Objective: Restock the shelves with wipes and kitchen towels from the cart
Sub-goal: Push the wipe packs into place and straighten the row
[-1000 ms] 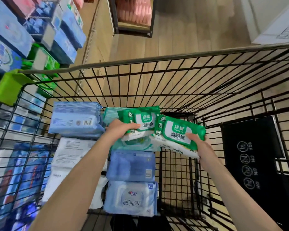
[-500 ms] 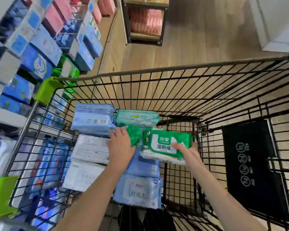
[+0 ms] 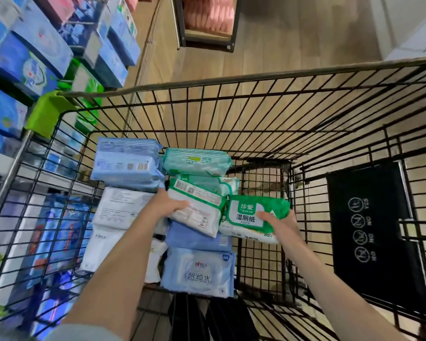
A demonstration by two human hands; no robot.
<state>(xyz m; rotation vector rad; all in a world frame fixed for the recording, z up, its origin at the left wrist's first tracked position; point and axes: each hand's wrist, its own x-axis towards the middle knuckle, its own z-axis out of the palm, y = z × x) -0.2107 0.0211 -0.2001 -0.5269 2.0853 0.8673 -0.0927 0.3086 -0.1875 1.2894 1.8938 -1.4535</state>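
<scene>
Both my arms reach into the black wire cart (image 3: 231, 107). My left hand (image 3: 166, 206) grips a green-edged wipes pack (image 3: 199, 207) turned back side up, showing white print and a barcode. My right hand (image 3: 278, 223) holds a second green wipes pack (image 3: 251, 215) face up by its right end, thumb on top. Under them lie more packs: pale green ones (image 3: 197, 161), a light blue pack (image 3: 126, 163), white packs (image 3: 118, 207) and a blue pack (image 3: 198, 271) nearest me.
Shelves (image 3: 35, 57) along the left carry blue, green and pink packaged goods close to the cart's side. A green plastic corner (image 3: 47, 114) caps the cart rim. The cart's black folding seat panel (image 3: 374, 230) is at right. A low rack with pink packs (image 3: 207, 18) stands ahead on the wooden floor.
My left hand's pack has turned over from green face up to white back side up. Both packs sank lower in the cart. My view swung toward the shelves on the left.
</scene>
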